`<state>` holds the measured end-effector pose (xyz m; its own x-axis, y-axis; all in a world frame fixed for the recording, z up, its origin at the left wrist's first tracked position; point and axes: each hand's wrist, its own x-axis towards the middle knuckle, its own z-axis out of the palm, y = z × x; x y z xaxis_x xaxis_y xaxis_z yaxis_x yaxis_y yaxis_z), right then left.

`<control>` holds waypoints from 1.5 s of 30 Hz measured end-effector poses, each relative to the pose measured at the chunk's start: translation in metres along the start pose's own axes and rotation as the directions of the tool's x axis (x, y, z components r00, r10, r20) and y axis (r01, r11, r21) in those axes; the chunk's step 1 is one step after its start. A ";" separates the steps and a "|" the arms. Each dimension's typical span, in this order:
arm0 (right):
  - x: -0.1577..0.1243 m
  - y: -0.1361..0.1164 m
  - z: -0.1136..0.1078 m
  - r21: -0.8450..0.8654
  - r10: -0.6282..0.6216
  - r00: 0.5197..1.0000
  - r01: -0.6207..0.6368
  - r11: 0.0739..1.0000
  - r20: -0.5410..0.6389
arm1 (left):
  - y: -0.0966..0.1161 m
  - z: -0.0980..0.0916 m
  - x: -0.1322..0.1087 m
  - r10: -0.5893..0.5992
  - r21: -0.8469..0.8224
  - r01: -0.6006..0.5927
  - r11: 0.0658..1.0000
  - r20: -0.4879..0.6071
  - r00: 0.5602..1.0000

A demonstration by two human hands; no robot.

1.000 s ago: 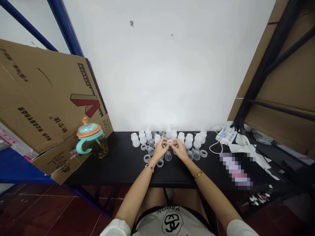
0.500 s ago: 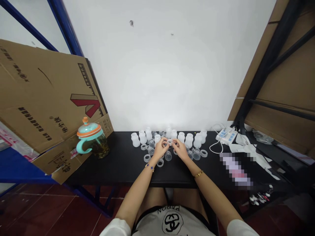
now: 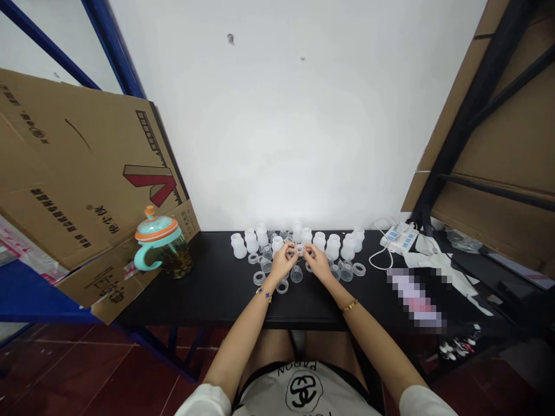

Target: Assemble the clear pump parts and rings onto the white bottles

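My left hand (image 3: pixel 283 261) and my right hand (image 3: pixel 318 262) meet over the middle of a black table (image 3: pixel 217 289). Both pinch one small clear plastic piece (image 3: pixel 299 251) between their fingertips. Behind the hands stands a row of small white plastic bottles (image 3: pixel 333 245). Clear rings (image 3: pixel 259 278) and small clear cups (image 3: pixel 296 274) lie scattered around and in front of the hands. A bracelet sits on each wrist.
A teal and orange lidded glass jug (image 3: pixel 162 245) stands at the table's left, against a large tilted cardboard box (image 3: pixel 78 185). A white power strip (image 3: pixel 399 237) with its cable lies at the right, beside white sheets and a black shelf frame (image 3: pixel 472 110).
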<state>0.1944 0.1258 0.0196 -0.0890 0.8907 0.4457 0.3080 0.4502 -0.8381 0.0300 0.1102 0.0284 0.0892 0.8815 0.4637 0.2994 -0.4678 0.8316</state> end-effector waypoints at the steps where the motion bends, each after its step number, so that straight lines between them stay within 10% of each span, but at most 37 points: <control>1: 0.000 0.000 0.000 -0.003 0.000 1.000 0.000 1.000 0.000 | 0.000 0.000 0.000 0.000 -0.001 0.000 1.000 0.002 1.000; 45: -0.001 0.006 0.002 -0.087 -0.048 0.996 0.055 0.995 0.079 | -0.008 0.002 0.002 0.022 0.014 -0.021 1.000 -0.018 1.000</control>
<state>0.1946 0.1282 0.0135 -0.1781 0.8701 0.4596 0.3840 0.4915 -0.7816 0.0292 0.1161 0.0223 0.0787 0.8699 0.4870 0.3102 -0.4856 0.8173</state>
